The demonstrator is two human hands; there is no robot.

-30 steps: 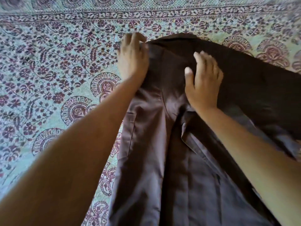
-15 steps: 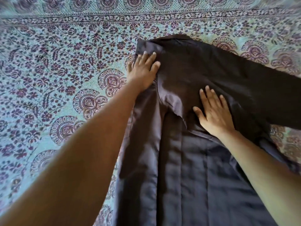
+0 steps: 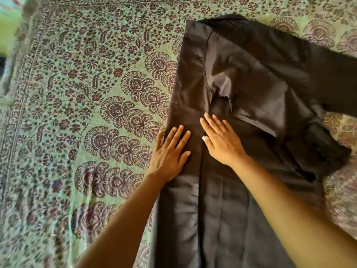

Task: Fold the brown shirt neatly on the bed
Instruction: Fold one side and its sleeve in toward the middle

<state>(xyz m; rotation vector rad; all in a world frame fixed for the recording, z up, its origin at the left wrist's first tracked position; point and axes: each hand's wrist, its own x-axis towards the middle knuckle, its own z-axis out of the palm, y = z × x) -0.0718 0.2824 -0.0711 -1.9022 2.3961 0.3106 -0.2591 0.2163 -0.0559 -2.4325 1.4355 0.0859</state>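
The brown shirt (image 3: 241, 78) lies spread on the bed, its left side folded inward in a long straight panel. One sleeve stretches off toward the right edge. My left hand (image 3: 170, 153) rests flat, fingers apart, on the folded left panel at mid-length. My right hand (image 3: 222, 140) lies flat beside it on the middle of the shirt, fingers spread, just below a small wrinkle near the collar area. Neither hand grips the cloth.
The bed is covered by a green sheet (image 3: 87, 113) with a dark red floral and paisley print. A patterned border runs along its left and far edges. The room beyond the bed shows at the upper left corner.
Both hands have slid down the shirt toward me, from the shoulder and collar area to its middle, flat on the cloth. The view has tilted, showing more of the sheet.
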